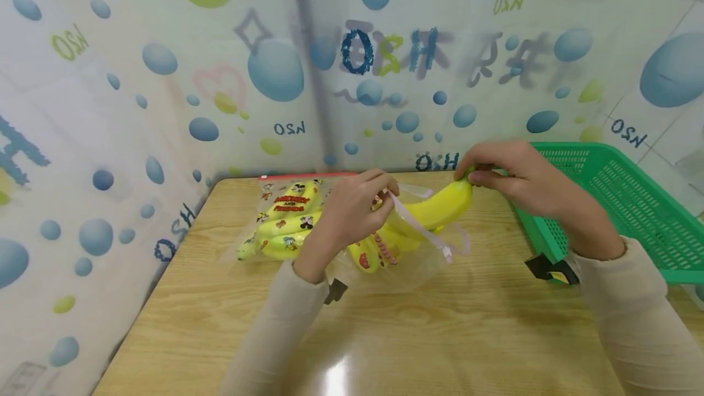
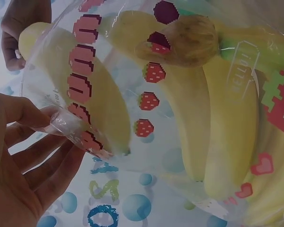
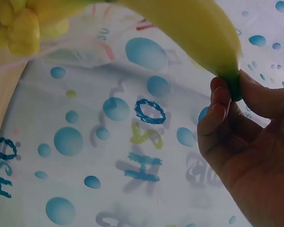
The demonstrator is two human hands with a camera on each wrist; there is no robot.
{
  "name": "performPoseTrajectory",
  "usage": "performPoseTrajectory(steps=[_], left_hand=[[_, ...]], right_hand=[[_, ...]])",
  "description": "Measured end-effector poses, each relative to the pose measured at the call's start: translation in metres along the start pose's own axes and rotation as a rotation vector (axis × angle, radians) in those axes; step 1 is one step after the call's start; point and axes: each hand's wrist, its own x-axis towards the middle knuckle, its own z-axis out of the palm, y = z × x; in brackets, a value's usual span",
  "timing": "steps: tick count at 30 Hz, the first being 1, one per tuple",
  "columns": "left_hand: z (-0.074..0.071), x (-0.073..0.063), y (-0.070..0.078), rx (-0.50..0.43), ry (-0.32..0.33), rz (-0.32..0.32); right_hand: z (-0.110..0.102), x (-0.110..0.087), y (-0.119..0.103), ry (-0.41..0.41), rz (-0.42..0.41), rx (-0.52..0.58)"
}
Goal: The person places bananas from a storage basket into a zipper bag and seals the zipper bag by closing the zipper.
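In the head view, my right hand [image 1: 519,179] pinches the green stem end of a yellow banana [image 1: 448,203]. The banana slants down to the left, its lower part behind the pale zip strip of a clear zip bag [image 1: 418,277]. My left hand [image 1: 357,209] pinches that bag near its mouth; the left wrist view shows thumb and fingers gripping the film [image 2: 61,124]. More bananas [image 2: 232,127] lie inside the bag, seen through strawberry and heart prints. In the right wrist view, fingertips and thumb hold the stem [image 3: 234,85].
Left of the hands, a second clear bag [image 1: 291,200] with a red zip and cartoon prints holds more bananas. A green perforated basket [image 1: 605,146] stands at the right on the wooden table [image 1: 192,322]. A patterned curtain [image 1: 330,109] hangs behind the table.
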Motion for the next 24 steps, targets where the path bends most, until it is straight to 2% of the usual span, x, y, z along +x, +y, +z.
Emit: performPoseTrajectory(steps=[3, 7, 11, 24], left_hand=[[0.000, 0.000, 0.000, -0.004, 0.002, 0.002], [0.001, 0.000, -0.001, -0.005, 0.005, 0.001], [0.001, 0.000, -0.002, -0.006, 0.008, 0.002], [0.000, 0.000, -0.001, -0.004, 0.011, 0.009]], right_hand=[[0.014, 0.000, -0.001, 0.019, 0.018, -0.031], [0.029, 0.000, -0.002, 0.049, -0.011, -0.075], [0.041, 0.003, -0.003, 0.067, -0.049, -0.073], [0.071, 0.005, 0.006, -0.007, -0.051, -0.054]])
